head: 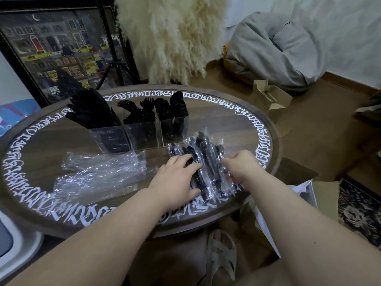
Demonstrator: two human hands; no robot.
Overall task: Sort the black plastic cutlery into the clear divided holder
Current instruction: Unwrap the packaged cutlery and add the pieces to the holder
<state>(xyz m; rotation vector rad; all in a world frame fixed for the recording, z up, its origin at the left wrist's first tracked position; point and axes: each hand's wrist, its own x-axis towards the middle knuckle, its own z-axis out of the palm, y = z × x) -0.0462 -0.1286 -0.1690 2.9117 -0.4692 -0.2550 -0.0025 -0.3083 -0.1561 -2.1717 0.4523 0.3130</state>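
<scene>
Both hands are down on a pile of wrapped black cutlery [206,162] lying right of centre on the round worktop [41,149]. The left hand [177,176] lies over the pile's left side with fingers fairly straight, pressing on the wrappers, its thumb along the near edge. The right hand [241,168] is curled at the pile's right edge; it seems to pinch a wrapper, though its fingertips are hidden, so I cannot tell for sure. The clear divided holder [140,135] stands just behind the pile, above centre of the frame, already holding knives in its left compartment, forks in the middle and spoons on the right. Empty clear wrappers [99,172] lie crumpled at centre left. The step in hand looks like picking one packet out and opening it. To do it well, steady the heap with the left hand, draw a single packet free, tear it away from the holder, and check the utensil's head before dropping it handle-down into the matching compartment.
</scene>
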